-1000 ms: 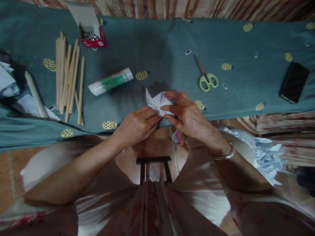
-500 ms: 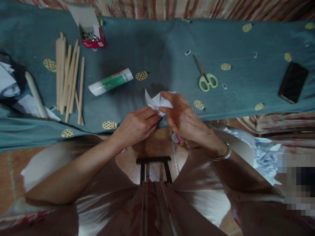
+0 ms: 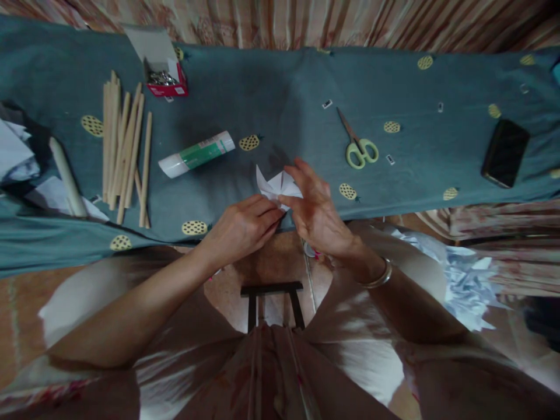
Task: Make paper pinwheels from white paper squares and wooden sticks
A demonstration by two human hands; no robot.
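Observation:
A small white paper pinwheel (image 3: pixel 275 185) with curved blades is at the near edge of the table, between my hands. My left hand (image 3: pixel 247 224) has its fingers closed on the pinwheel's lower left side. From the right, my right hand (image 3: pixel 317 210) presses a finger near the pinwheel's centre, while another finger is spread apart by the right blade. The underside of the paper and some fingertips are hidden.
A glue stick (image 3: pixel 198 154), wooden sticks (image 3: pixel 122 146) and a red box of metal pieces (image 3: pixel 167 84) lie left. Green-handled scissors (image 3: pixel 357 143) and a black phone (image 3: pixel 506 153) are right. White papers (image 3: pixel 15 151) sit far left, a stool (image 3: pixel 271 289) below.
My right hand's fingers have spread and drawn slightly off the right blade, with one finger still near the centre. My left hand keeps its hold. The whole view has shifted slightly.

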